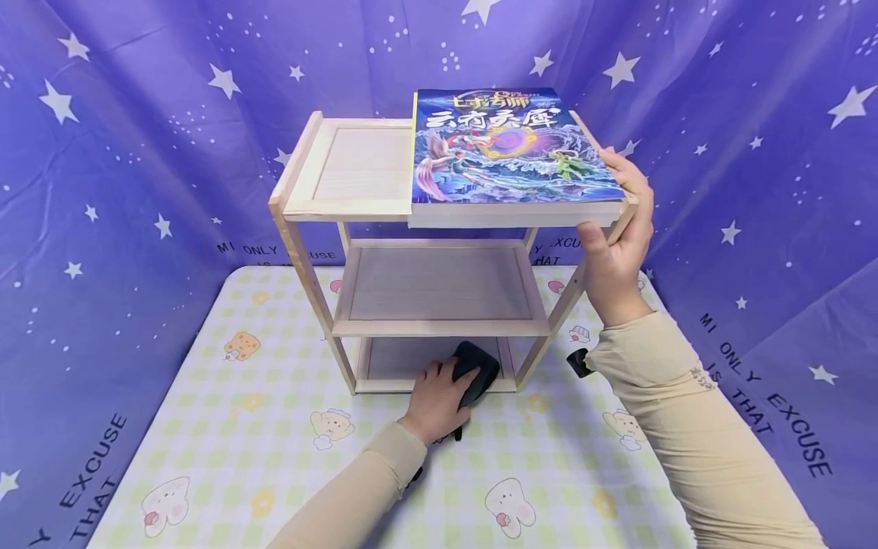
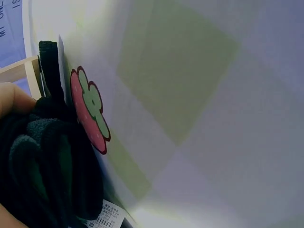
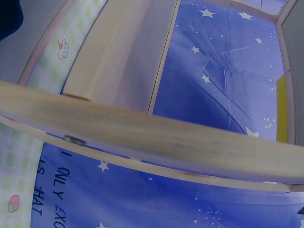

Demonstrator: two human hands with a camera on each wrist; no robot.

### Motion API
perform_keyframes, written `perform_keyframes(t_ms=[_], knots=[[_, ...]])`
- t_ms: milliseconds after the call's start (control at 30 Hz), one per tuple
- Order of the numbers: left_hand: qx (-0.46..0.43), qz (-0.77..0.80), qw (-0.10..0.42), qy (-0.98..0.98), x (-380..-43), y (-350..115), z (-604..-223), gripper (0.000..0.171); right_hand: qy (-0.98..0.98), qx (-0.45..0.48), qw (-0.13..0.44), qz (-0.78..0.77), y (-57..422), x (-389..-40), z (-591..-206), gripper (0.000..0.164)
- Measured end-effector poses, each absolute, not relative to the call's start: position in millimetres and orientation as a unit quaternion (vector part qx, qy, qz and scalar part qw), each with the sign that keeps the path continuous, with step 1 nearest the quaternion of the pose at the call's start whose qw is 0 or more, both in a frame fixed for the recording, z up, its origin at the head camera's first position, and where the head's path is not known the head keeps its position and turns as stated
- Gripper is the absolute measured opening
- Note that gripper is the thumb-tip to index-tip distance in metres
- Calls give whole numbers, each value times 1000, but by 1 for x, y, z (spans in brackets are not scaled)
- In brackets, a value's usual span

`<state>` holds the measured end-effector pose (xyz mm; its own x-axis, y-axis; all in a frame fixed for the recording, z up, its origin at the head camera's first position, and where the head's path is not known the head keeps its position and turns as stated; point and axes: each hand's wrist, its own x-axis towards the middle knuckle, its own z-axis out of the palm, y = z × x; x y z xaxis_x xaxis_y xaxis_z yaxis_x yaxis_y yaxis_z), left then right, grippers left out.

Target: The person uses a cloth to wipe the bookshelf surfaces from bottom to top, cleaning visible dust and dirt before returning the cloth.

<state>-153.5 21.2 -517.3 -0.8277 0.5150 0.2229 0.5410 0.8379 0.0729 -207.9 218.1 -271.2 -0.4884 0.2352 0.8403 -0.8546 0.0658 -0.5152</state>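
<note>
A three-tier wooden shelf (image 1: 440, 328) stands on the table. Low at its front, my left hand (image 1: 437, 402) grips a dark folded towel (image 1: 478, 374) over the front edge of the bottom tier. In the left wrist view the towel (image 2: 52, 161) shows its stacked folds, a hanging loop (image 2: 51, 66) and a white label (image 2: 108, 216). My right hand (image 1: 620, 252) holds the upper right side of the shelf, thumb in front and fingers over the side rail. Beside it a thick book (image 1: 514, 164) with a blue illustrated cover lies on the top tier, its front edge jutting out.
A checked cloth (image 1: 226, 435) with cartoon prints covers the table. Purple curtains (image 1: 158, 152) with white stars hang behind and at both sides. The middle tier (image 1: 442, 286) sits between the posts, above my left hand. The shelf's side rail (image 3: 142, 128) crosses the right wrist view.
</note>
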Motion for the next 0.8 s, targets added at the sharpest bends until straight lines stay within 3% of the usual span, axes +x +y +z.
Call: perform_keyframes(t_ms=[367, 700, 800], knots=[[-261, -78, 102, -957, -151, 18, -519, 62, -588, 266, 431, 631, 219, -209, -272, 89], [-254, -79, 174, -948, -145, 19, -523, 61, -579, 268, 434, 635, 218, -209, -272, 88], [-248, -79, 166, -951, -143, 19, -525, 61, -580, 266, 433, 637, 217, -209, -272, 90]])
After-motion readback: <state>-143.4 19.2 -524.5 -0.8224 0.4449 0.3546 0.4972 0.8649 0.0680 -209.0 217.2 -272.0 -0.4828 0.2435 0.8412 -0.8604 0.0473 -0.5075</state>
